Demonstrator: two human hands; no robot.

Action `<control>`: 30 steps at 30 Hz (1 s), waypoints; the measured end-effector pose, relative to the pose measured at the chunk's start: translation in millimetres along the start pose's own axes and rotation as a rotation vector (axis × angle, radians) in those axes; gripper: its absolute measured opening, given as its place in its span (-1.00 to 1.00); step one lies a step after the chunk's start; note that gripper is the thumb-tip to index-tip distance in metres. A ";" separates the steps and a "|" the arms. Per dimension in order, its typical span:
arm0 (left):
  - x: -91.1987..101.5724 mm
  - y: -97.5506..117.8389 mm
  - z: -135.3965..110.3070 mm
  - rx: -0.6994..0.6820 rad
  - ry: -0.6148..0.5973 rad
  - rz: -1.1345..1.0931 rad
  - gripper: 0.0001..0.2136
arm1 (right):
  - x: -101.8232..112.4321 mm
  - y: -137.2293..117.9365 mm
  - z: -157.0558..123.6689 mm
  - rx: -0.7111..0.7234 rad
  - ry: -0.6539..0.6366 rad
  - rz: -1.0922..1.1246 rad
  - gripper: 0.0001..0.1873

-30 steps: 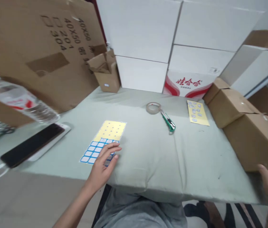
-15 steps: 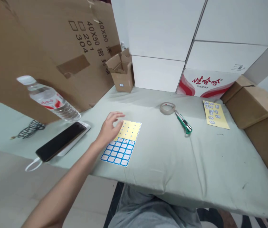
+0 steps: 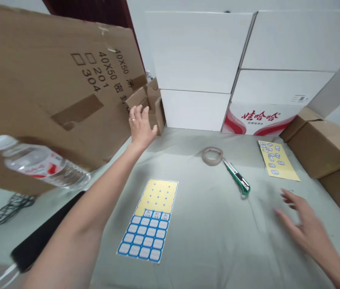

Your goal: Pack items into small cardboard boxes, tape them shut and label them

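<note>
My left hand (image 3: 140, 125) reaches far back across the table, fingers spread, right at the small open cardboard box (image 3: 152, 105) at the back left; it touches or nearly touches the box's front. My right hand (image 3: 304, 224) hovers flat and open over the grey-green table cloth (image 3: 212, 224) at the front right, holding nothing. Between my arms lies a yellow sticker sheet with blue-bordered labels (image 3: 150, 224).
A tape roll (image 3: 212, 155) and a green utility knife (image 3: 240, 181) lie mid-table, with a second yellow sticker sheet (image 3: 277, 159) beyond. Brown boxes (image 3: 323, 142) stand right, white boxes (image 3: 206, 60) behind, a big cardboard sheet (image 3: 43, 84) left. Near it are a water bottle (image 3: 34, 164) and a phone (image 3: 46, 233).
My left hand left the sticker sheet and stretched back to the small open box. My right hand came into view over the cloth at the right. The view shifted forward.
</note>
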State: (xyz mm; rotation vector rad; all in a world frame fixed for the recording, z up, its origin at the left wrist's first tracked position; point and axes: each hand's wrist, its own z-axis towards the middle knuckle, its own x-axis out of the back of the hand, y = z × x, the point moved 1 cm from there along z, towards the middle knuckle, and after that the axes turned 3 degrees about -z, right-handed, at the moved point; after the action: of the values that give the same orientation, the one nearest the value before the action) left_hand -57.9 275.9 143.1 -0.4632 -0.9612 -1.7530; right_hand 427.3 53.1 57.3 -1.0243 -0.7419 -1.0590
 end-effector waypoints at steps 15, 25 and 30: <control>-31.5 -59.9 64.3 -0.059 -0.146 0.365 -0.64 | -90.9 -14.4 131.2 -0.088 -0.180 -0.320 -0.59; 42.3 -53.9 -12.7 -0.167 0.200 0.154 -0.73 | -104.9 6.1 150.0 -0.021 0.021 -0.248 -0.48; 91.3 -35.6 -58.8 -0.233 0.434 0.001 -0.81 | -84.7 -6.6 131.7 0.040 0.075 -0.121 -0.49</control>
State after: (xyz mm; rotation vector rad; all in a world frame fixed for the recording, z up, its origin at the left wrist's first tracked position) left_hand -118.1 179.8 157.5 -0.2117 -0.4529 -1.8707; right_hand 390.1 203.5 33.1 -0.9097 -0.7679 -1.1758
